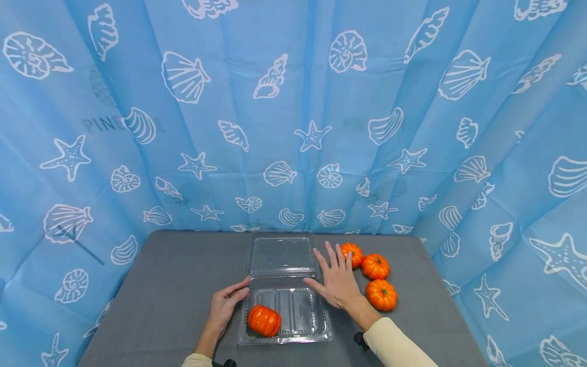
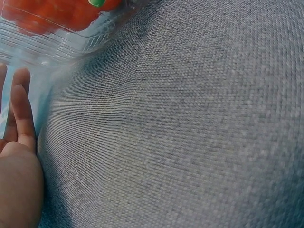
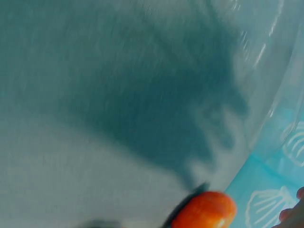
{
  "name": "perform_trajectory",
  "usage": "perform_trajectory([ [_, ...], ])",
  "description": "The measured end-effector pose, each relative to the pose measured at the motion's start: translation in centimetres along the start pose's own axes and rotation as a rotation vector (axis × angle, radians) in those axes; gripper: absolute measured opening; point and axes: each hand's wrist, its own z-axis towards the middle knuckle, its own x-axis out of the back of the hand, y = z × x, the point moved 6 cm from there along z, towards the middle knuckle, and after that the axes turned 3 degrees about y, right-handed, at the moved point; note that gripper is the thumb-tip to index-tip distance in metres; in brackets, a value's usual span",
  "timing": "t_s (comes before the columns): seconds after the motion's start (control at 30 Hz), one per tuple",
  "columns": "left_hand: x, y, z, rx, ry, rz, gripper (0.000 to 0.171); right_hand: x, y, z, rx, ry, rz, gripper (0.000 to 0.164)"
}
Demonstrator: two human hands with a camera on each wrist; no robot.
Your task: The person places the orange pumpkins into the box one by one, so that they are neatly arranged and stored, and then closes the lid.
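A clear plastic clamshell box (image 1: 323,336) lies on the grey table, its lid (image 1: 282,253) folded back toward the curtain. One small orange pumpkin (image 1: 264,321) rests on its side in the box's near left corner. At the left rim, my left hand (image 1: 223,308) has its fingertips against the box, fingers nearly straight. My right hand (image 1: 338,284) is spread above the box's right edge, between it and the loose pumpkins, holding nothing. In the left wrist view, the boxed pumpkin (image 2: 52,16) shows its green stem above the fingers.
Three more orange pumpkins stand to the right of the box: a far one (image 1: 352,255) partly behind the right fingers, a middle one (image 1: 376,266) and a near one (image 1: 381,295). A blue shell-print curtain (image 1: 293,127) hangs around the table (image 1: 183,285).
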Motion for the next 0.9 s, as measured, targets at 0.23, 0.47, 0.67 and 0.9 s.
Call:
perform_trajectory([
  [0.23,0.1,0.2,-0.1,-0.003,0.012,0.009,0.031,-0.4,3.2,1.4,-0.039,-0.022,-0.074,0.086],
  [0.47,0.0,0.3,-0.1,-0.019,-0.002,0.010,0.032,-0.4,6.4,2.5,-0.049,-0.079,-0.054,0.092],
  [0.67,-0.1,0.2,-0.1,-0.023,0.001,0.022,0.032,-0.2,8.7,3.3,-0.079,-0.163,-0.078,0.094],
  [0.9,0.1,0.1,0.0,0.005,0.011,0.024,0.031,-0.3,10.5,4.0,-0.111,-0.252,-0.121,0.097],
])
